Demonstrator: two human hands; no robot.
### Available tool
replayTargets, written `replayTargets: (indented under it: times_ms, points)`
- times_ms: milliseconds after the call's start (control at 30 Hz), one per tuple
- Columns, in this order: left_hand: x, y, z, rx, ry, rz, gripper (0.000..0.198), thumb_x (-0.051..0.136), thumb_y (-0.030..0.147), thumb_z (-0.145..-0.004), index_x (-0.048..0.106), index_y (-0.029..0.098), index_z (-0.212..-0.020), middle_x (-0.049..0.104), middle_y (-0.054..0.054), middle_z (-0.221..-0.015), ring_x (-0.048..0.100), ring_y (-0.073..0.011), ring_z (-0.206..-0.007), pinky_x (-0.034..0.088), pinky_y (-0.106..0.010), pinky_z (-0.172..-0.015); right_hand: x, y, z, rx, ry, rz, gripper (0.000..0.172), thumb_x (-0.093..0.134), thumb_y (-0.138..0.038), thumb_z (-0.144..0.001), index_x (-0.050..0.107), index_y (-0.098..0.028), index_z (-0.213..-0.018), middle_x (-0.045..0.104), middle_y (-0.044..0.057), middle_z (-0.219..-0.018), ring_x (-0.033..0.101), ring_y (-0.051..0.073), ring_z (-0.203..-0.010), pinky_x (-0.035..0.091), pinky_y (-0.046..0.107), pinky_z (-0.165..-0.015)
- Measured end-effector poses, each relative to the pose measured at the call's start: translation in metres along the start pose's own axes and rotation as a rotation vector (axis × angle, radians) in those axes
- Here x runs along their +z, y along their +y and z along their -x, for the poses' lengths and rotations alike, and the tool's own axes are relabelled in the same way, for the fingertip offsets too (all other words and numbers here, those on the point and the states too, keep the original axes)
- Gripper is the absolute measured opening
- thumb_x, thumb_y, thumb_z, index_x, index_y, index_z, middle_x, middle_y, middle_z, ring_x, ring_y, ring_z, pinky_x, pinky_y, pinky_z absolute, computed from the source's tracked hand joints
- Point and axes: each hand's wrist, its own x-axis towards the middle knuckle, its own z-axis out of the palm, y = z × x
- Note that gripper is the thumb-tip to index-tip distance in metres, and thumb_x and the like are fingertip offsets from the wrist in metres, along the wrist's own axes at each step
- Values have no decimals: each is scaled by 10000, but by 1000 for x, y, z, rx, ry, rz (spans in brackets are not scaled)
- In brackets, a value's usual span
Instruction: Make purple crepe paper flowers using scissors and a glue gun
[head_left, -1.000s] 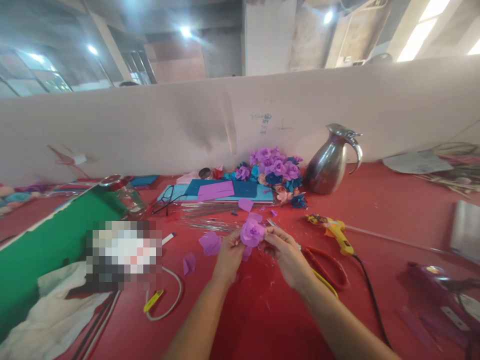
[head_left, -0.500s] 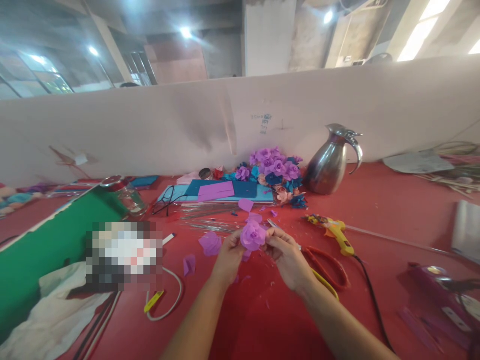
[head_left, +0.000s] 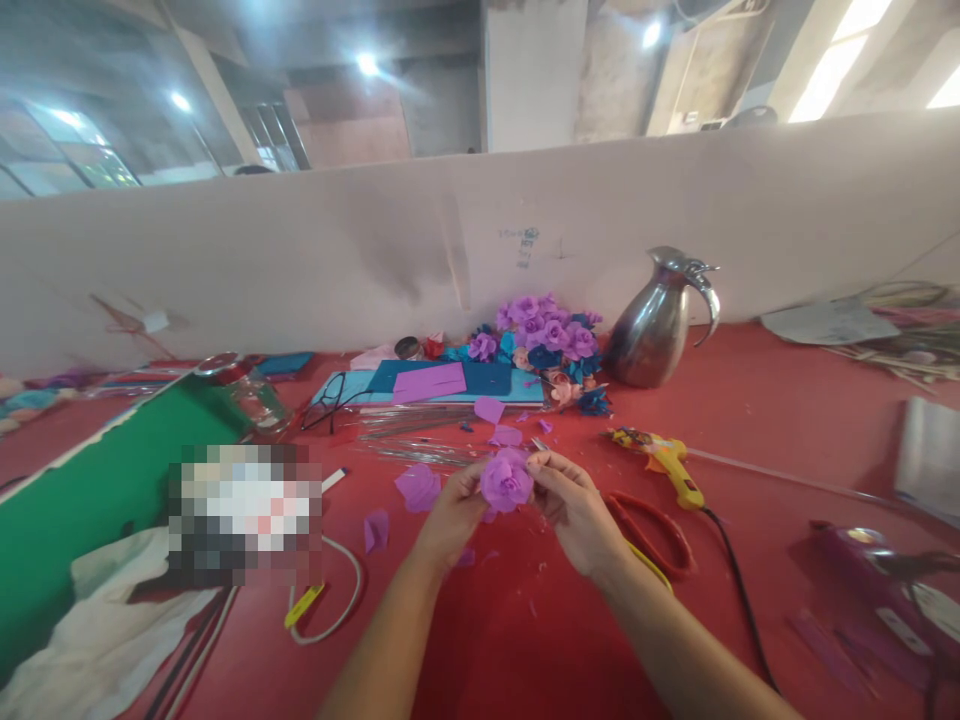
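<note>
A purple paper flower (head_left: pixel 507 481) is held between my two hands, its layered petals facing me. My left hand (head_left: pixel 459 503) grips its left side, with the fingertips partly hidden behind the bloom. At its right edge, my right hand (head_left: pixel 568 503) pinches an outer petal between thumb and forefinger. Loose purple petals (head_left: pixel 418 487) lie beside my left hand, and another petal (head_left: pixel 505 436) rests just beyond the flower. Scissors with red handles (head_left: pixel 660 548) lie partly under my right hand.
A yellow glue gun (head_left: pixel 677 470) with a black cord lies to the right. Behind are a metal jug (head_left: pixel 654 322), finished paper flowers (head_left: pixel 551 335) and stacked coloured paper (head_left: pixel 450 378). A glass jar (head_left: pixel 251 395) and a green panel (head_left: pixel 120 480) stand left, near a white cable (head_left: pixel 358 575).
The flower has turned slightly between my fingers and looks a little fuller. My right fingertips have shifted slightly upward along its edge. The whole view has moved a little.
</note>
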Motion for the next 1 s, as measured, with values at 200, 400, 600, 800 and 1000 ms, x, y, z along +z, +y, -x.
replayTargets:
  times_ms: [200, 400, 600, 800, 1000]
  points:
    - [4, 6, 1, -25, 48, 9, 227, 799, 279, -646, 784, 196, -856, 742, -41, -860, 600, -161, -732, 452, -284, -771, 0, -1, -1, -4, 41, -27, 244, 810, -359, -630, 640, -184, -640, 541, -37, -565, 416, 81, -515, 305, 209, -500]
    - [2, 3, 0, -53, 137, -46, 239, 796, 319, -646, 780, 180, -839, 747, -50, -811, 638, -207, -809, 454, -298, -779, -2, 0, -3, 28, 70, -72, 234, 797, -349, -642, 632, -183, -655, 563, -33, -574, 451, 84, -510, 350, 193, -489]
    - [-1, -7, -1, 16, 178, -18, 182, 761, 284, -690, 780, 200, -850, 750, -49, -934, 636, -218, -946, 440, -326, -897, 0, 1, -3, 30, 143, -62, 210, 777, -352, -656, 636, -197, -650, 574, -31, -607, 484, 96, -539, 413, 201, -526]
    - [4, -5, -4, -48, 291, 162, 212, 804, 250, -607, 771, 180, -804, 753, -41, -800, 654, -197, -803, 474, -323, -813, -1, 6, -4, 37, 197, 55, 168, 770, -317, -611, 678, -198, -686, 592, -28, -620, 480, 96, -546, 390, 214, -536]
    - [11, -1, -3, -169, 252, 453, 249, 833, 218, -566, 769, 178, -803, 742, -41, -759, 633, -143, -687, 483, -272, -718, 2, 17, -4, -56, 6, 429, 197, 741, -313, -669, 743, -203, -833, 704, 19, -764, 592, 171, -693, 449, 297, -694]
